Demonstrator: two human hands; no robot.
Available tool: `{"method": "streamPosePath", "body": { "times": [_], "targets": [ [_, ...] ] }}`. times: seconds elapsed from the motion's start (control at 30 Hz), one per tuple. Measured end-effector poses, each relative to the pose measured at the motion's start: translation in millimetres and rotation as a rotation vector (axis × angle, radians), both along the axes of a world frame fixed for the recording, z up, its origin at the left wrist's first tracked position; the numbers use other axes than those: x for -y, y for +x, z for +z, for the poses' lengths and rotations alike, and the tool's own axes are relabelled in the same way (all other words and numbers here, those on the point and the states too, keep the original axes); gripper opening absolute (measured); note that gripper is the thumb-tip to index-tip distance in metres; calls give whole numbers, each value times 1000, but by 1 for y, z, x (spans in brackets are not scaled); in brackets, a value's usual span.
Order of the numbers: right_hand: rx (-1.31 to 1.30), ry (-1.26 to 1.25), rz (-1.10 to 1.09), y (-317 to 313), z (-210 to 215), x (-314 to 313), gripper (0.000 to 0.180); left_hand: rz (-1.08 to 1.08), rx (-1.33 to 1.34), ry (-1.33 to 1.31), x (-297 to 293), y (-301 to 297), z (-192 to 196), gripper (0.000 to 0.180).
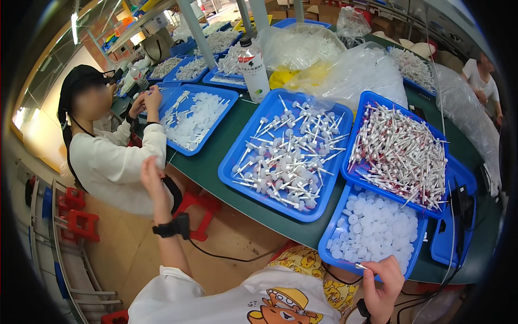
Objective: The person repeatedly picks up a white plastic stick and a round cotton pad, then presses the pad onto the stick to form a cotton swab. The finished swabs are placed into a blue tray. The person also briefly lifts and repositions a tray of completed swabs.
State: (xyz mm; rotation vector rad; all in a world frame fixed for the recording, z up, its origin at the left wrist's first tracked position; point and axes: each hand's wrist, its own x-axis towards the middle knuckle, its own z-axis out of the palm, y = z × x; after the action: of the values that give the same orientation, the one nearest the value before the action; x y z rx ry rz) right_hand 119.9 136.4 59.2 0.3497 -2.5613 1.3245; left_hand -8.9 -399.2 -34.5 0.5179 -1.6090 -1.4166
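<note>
The person's right hand (382,283) sits low at the near right, just at the near edge of a blue tray of round white caps (377,227), with thumb and fingertips pinched on a small white piece with a thin stem (360,265) that pokes leftward out of the grip; the view is too small there to say whether a cap is already on it. The left hand (152,181), wearing a black wrist strap (171,228), is raised well off to the left over the floor, away from the green table (216,162); its fingers look loosely curled and empty, though I cannot tell for sure. Just beyond the cap tray lies a tray piled with red-and-white stemmed parts (402,154), and to its left a larger tray of white pump-like pieces with tubes (288,154). Judging by this, one small part is in hand at the cap tray; the next move likely calls for bringing the left hand back to the trays. A co-worker in a white top (116,162) works at the far left.
</note>
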Motion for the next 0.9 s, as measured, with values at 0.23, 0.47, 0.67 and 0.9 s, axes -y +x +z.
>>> {"method": "streamPosePath", "body": {
  "times": [0.23,0.47,0.67,0.9],
  "targets": [
    [-98,14,4,-7,-1,2,12,-218,130,97,1,9,-2,21],
    [-76,26,2,0,4,7,12,-888,461,269,-170,45,7,16],
    [-46,76,-12,12,3,3,13,-806,501,232,-201,38,-7,20],
    [47,55,-16,16,-4,8,12,-834,477,290,-195,36,-8,24]
  ]
}}
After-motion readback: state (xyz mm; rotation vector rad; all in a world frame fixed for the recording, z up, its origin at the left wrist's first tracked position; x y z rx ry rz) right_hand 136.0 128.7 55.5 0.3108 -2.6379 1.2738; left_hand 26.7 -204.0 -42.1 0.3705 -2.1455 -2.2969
